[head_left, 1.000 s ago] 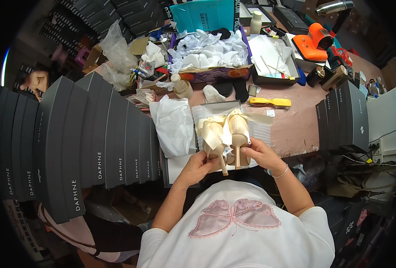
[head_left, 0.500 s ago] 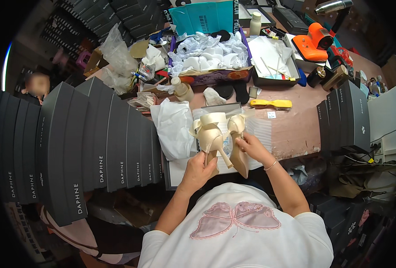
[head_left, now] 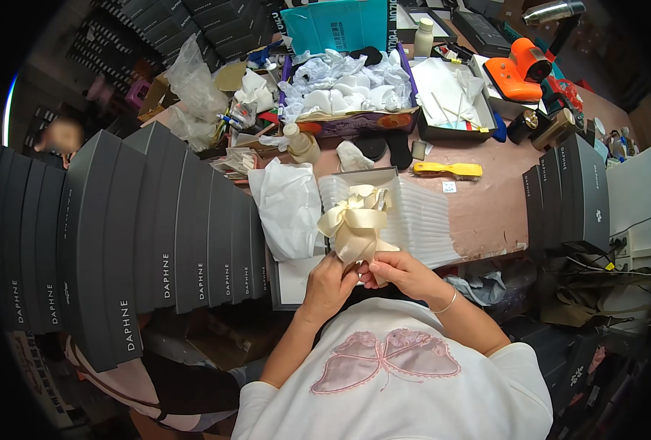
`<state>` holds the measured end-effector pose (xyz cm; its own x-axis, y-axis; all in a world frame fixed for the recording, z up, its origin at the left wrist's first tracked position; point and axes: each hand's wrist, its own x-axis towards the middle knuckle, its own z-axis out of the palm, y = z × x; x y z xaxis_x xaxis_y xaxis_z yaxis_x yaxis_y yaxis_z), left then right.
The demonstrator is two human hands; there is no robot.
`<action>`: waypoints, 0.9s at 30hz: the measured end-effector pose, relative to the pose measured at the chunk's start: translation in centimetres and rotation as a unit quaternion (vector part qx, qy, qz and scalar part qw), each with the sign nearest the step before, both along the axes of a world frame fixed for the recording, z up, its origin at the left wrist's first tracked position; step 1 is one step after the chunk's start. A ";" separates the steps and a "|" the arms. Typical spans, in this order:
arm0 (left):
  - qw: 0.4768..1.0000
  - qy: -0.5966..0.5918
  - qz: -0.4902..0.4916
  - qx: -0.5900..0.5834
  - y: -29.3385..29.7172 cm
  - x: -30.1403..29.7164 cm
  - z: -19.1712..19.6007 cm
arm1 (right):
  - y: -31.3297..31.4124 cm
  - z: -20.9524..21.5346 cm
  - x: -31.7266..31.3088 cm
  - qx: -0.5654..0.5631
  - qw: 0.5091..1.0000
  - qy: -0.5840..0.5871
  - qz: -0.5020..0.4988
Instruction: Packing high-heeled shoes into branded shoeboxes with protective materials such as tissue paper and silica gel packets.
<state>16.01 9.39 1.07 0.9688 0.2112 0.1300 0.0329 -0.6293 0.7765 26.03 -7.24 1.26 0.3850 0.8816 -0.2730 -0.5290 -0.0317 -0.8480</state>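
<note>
cream satin bowed shoe point(head_left: 356, 229) gripped by both closed hands, left hand point(head_left: 330, 282); right hand point(head_left: 399, 270)

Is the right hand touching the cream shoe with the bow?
Touching: the head view shows the right hand gripping the cream shoe's lower end.

Shoes: the cream bow-trimmed shoes point(head_left: 356, 226) no longer stand apart side by side with heels down, as a second ago; they are now pressed together into one bundle, bows uppermost.
Left hand: the left hand point(head_left: 330, 282) has moved in from the left shoe to the bundle's lower end.
Right hand: the right hand point(head_left: 397, 270) has drawn inward, now touching the left hand beneath the shoes.
Height: the pair sits closer to the person's chest than before.
</note>
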 end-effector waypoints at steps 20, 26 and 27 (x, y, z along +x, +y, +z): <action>0.813 0.058 -0.001 -0.579 2.9 0.9 -1.2 | -3.3 -2.3 -0.4 -0.094 0.977 -0.152 -0.113; 0.703 0.024 0.053 -0.708 2.8 1.6 -0.9 | -2.4 -1.7 -1.3 0.002 0.992 -0.122 -0.032; 0.690 0.017 0.062 -0.721 2.7 1.7 -0.9 | -2.3 -1.6 -1.5 -0.003 0.993 -0.119 -0.028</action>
<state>17.73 12.05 0.21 0.9292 0.1785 -0.3236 0.0507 0.8058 0.5900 24.51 -9.52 -0.34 0.4872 0.8558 -0.1740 -0.3154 -0.0134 -0.9489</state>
